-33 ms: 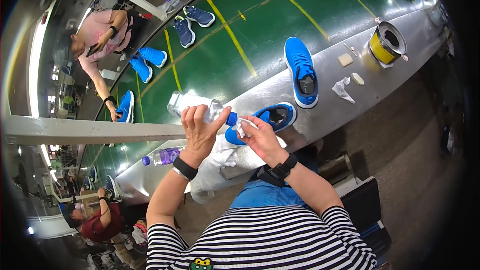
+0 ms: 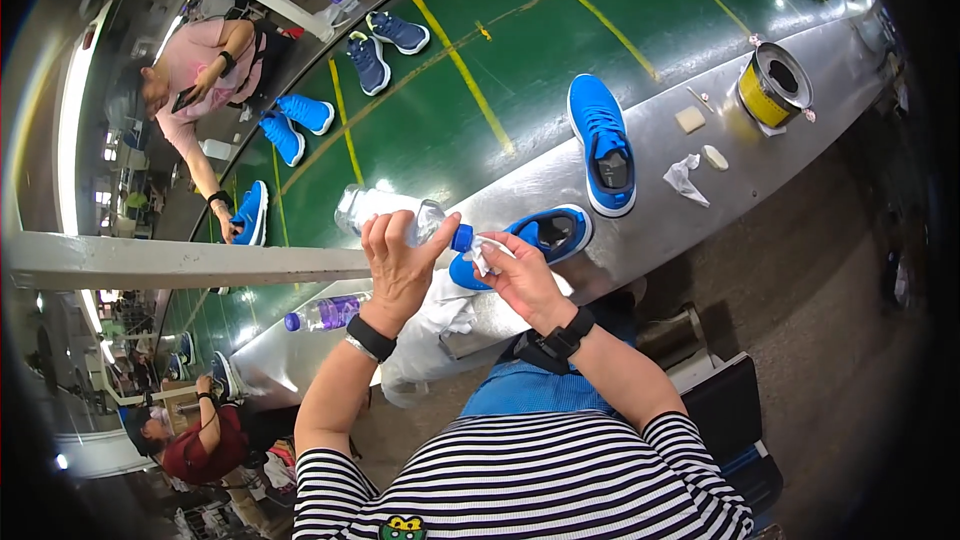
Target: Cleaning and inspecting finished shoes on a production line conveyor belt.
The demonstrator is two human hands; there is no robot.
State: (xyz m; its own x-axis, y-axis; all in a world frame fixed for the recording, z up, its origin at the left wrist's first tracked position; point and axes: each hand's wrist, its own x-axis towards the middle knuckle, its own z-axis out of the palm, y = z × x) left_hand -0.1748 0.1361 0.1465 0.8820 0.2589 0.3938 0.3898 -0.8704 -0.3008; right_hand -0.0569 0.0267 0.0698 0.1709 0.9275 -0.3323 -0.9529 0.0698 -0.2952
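Note:
My left hand (image 2: 400, 258) is wrapped round a clear plastic bottle (image 2: 362, 206) with a blue cap (image 2: 462, 238), tilted so that the cap points toward my right hand. Between the fingers of my right hand (image 2: 525, 280) is a crumpled white cloth (image 2: 486, 254), held against the cap. Just beyond that hand, a blue shoe (image 2: 563, 230) lies on the metal ledge, its toe partly covered by my fingers. Its like, another blue shoe (image 2: 598, 125), rests farther off across the edge of the green belt.
A yellow glue can (image 2: 777, 87) stands on the metal ledge (image 2: 745, 175) at right, near scraps. The green conveyor belt (image 2: 520, 55) carries dark shoes (image 2: 385, 48) and blue shoes (image 2: 295, 125). A white beam (image 2: 190, 262) crosses at left, near a second bottle (image 2: 330, 313). Two co-workers are at left.

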